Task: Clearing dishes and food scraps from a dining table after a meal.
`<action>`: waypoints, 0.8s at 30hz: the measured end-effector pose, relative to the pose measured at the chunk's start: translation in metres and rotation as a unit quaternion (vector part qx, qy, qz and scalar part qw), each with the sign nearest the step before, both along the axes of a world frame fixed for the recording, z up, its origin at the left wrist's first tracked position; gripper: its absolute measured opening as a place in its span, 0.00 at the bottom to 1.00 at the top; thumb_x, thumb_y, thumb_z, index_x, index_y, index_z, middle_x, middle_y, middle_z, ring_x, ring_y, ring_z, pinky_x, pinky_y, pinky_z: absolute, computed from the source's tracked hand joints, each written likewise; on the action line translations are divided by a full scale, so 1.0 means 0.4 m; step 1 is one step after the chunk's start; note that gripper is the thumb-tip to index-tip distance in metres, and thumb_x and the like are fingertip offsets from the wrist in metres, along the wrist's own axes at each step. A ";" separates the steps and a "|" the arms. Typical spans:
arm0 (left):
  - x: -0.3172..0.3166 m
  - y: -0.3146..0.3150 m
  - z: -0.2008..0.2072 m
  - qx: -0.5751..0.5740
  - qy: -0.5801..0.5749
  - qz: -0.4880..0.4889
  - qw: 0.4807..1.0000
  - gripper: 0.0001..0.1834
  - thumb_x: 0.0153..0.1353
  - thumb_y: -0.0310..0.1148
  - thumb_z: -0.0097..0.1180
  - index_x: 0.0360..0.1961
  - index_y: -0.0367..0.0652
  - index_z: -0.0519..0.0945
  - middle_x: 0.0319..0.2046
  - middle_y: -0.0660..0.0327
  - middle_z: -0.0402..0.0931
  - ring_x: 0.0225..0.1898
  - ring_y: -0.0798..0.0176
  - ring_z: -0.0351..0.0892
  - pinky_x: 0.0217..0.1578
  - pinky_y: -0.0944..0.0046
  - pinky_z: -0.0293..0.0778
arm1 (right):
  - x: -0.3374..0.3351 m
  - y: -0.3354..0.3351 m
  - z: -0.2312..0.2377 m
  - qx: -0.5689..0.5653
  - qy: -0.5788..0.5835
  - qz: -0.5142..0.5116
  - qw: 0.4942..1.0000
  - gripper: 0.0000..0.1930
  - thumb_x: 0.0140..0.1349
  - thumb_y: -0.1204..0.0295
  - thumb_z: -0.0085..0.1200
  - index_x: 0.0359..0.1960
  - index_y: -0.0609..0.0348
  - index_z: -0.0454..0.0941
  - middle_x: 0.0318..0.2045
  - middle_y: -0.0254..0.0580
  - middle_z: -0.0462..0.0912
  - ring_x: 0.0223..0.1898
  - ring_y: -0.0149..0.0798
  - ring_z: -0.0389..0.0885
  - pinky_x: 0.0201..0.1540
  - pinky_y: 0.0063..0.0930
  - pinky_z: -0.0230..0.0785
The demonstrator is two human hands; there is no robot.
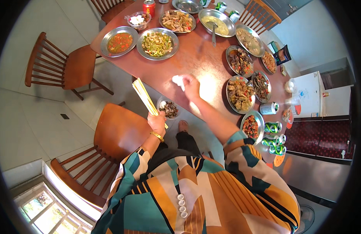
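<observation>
- My left hand (157, 121) is fisted around a bundle of long pale yellow chopsticks (145, 97), fingers curled tight around the lower ends.
- The bundle's long axis runs from my fist up toward eleven o'clock, its free tips fanning slightly over the near edge of the reddish-brown wooden dining table (196, 58).
- My right hand (191, 86) is out over the table, fingers pressed together on a crumpled white paper napkin (178, 81), which pokes out at the ten o'clock side of my knuckles.
- The napkin lies flat on the bare wood, touching it, in the open strip between the dishes.
- The relation that counts: the napkin sits at about one o'clock from the chopstick tips, near but apart, so my right hand is the one on the tabletop and my left holds clear of it.
- Just beside my left fist, at three o'clock, is a small round bowl of dark cooked pieces (169, 109) at the table's rim.
- At twelve o'clock from the napkin, well apart, stands a round metal plate of chopped green beans (157, 43), with a metal plate of orange-red sauce (119, 42) at its nine o'clock.
- At three o'clock from my right hand lies a metal plate of browned fried pieces (239, 94).
- Green drink cans (273, 127) cluster at four o'clock, by the table's near right end.
- A brown wooden chair (118, 132) sits under my left forearm.
</observation>
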State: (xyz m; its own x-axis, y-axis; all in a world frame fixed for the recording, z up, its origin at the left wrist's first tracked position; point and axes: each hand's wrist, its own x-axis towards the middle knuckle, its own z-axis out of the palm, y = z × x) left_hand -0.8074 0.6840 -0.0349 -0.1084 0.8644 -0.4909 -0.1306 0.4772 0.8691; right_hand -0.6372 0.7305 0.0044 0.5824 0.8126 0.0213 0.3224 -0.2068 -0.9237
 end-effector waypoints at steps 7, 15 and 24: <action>0.011 0.033 0.007 -0.003 -0.019 0.045 0.999 0.10 0.44 0.20 0.54 0.25 0.45 0.67 0.17 0.67 0.66 0.12 0.73 0.64 0.13 0.73 0.65 | 0.153 0.197 -0.052 -0.012 -0.318 0.008 0.948 0.08 0.50 0.80 0.49 0.31 0.58 0.78 0.29 0.49 0.75 0.32 0.51 0.75 0.36 0.38 0.68; -0.019 0.052 -0.008 0.018 -0.037 0.044 0.998 0.09 0.43 0.21 0.54 0.25 0.42 0.67 0.16 0.65 0.64 0.12 0.70 0.64 0.13 0.70 0.64 | -0.078 -0.002 -0.070 0.044 -0.259 0.213 0.941 0.11 0.52 0.80 0.43 0.37 0.60 0.73 0.31 0.50 0.75 0.34 0.51 0.75 0.37 0.36 0.69; -0.221 -0.026 0.004 0.038 -0.113 -0.051 0.992 0.10 0.44 0.17 0.52 0.23 0.43 0.67 0.15 0.66 0.66 0.11 0.72 0.64 0.12 0.74 0.63 | -0.293 -0.179 0.029 0.060 -0.146 0.219 0.963 0.08 0.50 0.83 0.46 0.32 0.59 0.70 0.30 0.48 0.75 0.32 0.51 0.75 0.34 0.36 0.69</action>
State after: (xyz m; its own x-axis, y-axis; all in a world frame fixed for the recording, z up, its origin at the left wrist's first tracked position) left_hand -0.8958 0.6736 -0.0334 0.0870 0.9009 -0.4252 -0.2812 0.4316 0.8571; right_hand -0.7544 0.6589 0.0160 0.1391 0.9604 0.2413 0.6047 0.1106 -0.7887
